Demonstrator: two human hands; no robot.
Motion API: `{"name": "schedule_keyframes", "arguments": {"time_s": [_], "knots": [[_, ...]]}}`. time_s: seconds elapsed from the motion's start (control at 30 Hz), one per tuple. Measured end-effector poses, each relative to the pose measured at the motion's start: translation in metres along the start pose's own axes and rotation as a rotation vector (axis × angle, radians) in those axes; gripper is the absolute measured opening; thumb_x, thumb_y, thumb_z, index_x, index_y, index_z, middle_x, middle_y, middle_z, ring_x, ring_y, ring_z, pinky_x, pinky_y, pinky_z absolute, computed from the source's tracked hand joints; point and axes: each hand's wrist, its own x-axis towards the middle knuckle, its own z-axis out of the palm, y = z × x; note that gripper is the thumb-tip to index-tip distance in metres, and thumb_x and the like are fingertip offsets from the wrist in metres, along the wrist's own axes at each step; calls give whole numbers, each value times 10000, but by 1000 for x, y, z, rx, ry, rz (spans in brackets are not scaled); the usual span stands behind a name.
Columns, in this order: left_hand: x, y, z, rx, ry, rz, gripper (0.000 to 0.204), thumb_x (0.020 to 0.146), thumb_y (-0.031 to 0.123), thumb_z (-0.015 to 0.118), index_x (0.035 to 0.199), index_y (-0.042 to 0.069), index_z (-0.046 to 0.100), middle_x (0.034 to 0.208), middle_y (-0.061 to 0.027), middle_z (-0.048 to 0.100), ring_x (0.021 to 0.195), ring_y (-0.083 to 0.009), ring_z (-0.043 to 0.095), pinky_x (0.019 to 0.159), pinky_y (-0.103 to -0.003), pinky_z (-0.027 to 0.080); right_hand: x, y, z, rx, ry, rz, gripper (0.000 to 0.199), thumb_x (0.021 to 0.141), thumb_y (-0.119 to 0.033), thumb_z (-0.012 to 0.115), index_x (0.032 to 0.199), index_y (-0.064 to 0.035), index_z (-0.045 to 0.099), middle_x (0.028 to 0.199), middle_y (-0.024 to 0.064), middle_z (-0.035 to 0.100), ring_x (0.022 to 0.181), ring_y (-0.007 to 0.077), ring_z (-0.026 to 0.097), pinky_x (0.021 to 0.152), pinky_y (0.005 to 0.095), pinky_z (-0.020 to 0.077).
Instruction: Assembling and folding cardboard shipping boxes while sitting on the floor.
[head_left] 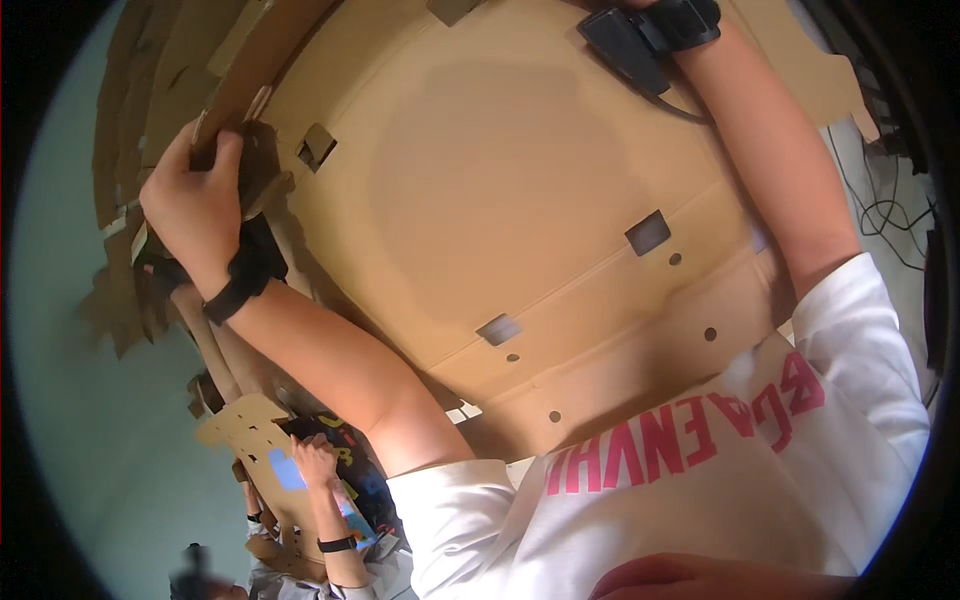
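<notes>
A large brown cardboard sheet with creases, square cutouts and small round holes spreads in front of me. My left hand is at its left side, thumb and fingers closed on the edge of a raised cardboard flap. A black strap circles that wrist. My right arm reaches up along the sheet's right side. Only a sliver of my right hand shows at the top edge, so its fingers are out of sight. A black device is strapped on the right wrist.
More cardboard pieces stand at the far left. At the lower left a co-worker's hand rests on a smaller cardboard piece, beside a dark cloth with colourful print. Black cables lie at the right.
</notes>
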Motion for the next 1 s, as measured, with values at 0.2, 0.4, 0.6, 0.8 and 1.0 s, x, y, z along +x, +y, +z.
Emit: {"name": "schedule_keyframes", "arguments": {"time_s": [0.2,0.4,0.6,0.8,1.0], "knots": [[0,3,4,13,9,7,321,869,230,787,1148,70,776,964,-136,785,889,-196,754,823,-338,558,-5,-6,4,27,-14,-19,560,1019,-463,621,1371,-67,439,907,111,682,625,152,662,501,245,495],[0,0,3,24,4,-18,340,869,239,786,1173,88,770,979,-129,787,880,-204,762,821,-339,563,-9,-8,8,8,-7,10,568,1021,-457,616,1389,-67,427,887,111,685,631,161,667,507,248,498],[-2,-1,-4,-45,-2,-27,277,891,217,803,1131,81,774,955,-112,792,870,-148,753,799,-301,559,-7,-11,7,-21,-34,-54,580,1021,-484,605,1385,-66,433,882,115,685,633,163,671,514,251,512],[-5,-3,-9,-31,45,-45,248,868,215,842,1054,66,773,922,-87,792,852,-106,734,786,-271,547,-9,-12,12,-41,7,-42,598,1016,-503,606,1379,-57,441,885,118,685,631,166,674,526,255,522],[-14,-12,-13,-388,118,-76,145,877,106,833,971,6,788,934,-64,793,877,-98,719,810,-241,544,-5,-16,17,-74,18,-56,611,1022,-516,591,1393,-56,435,859,104,685,629,153,671,527,250,519]]}}
